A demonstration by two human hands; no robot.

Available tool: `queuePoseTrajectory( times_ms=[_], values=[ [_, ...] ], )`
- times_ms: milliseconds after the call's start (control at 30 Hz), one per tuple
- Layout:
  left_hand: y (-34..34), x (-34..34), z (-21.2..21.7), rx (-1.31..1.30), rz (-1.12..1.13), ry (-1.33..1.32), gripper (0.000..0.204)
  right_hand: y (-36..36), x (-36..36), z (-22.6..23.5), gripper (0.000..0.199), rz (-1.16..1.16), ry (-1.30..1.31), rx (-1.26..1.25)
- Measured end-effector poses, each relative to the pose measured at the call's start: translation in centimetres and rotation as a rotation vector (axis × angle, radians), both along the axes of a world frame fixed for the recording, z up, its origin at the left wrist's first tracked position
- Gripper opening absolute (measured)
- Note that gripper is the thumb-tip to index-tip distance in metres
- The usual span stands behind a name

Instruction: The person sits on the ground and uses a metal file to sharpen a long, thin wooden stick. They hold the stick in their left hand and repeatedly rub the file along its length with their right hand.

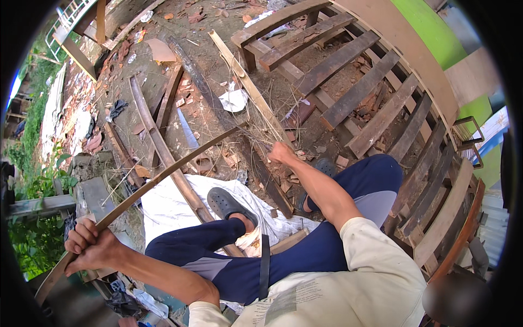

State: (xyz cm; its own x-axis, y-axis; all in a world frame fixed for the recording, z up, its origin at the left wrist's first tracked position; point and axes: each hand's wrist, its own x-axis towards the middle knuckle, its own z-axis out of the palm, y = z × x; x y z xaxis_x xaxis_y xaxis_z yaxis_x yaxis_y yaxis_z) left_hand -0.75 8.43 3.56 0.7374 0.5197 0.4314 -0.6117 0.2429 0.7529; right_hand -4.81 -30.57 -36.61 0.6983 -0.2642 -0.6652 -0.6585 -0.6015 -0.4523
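Mid-way through working a long, curved brown bamboo strip (163,182): left hand (90,248) clenched round its near end, right hand (282,152) closed at its far tip. Next: steady re-grip, probably.

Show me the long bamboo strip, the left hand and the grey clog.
bamboo strip (163,177), head view, middle of its curved length.
left hand (90,248), head view, back of the hand gripping the strip.
grey clog (226,204), head view, its perforated upper.
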Motion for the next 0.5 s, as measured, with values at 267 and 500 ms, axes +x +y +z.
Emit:
queuePoseTrajectory(
  times_ms=[267,500],
  values=[
    [-0.6,0.8,0.1,-0.016,0.07,0.028,0.077,-0.3,0.2,-2.2,0.035,-0.057,-0.017,0.049],
    [1.3,1.0,-0.1,-0.006,0.044,0.01,0.076,-2.3,1.0,-2.7,0.032,0.124,-0.009,0.047]
  ],
)
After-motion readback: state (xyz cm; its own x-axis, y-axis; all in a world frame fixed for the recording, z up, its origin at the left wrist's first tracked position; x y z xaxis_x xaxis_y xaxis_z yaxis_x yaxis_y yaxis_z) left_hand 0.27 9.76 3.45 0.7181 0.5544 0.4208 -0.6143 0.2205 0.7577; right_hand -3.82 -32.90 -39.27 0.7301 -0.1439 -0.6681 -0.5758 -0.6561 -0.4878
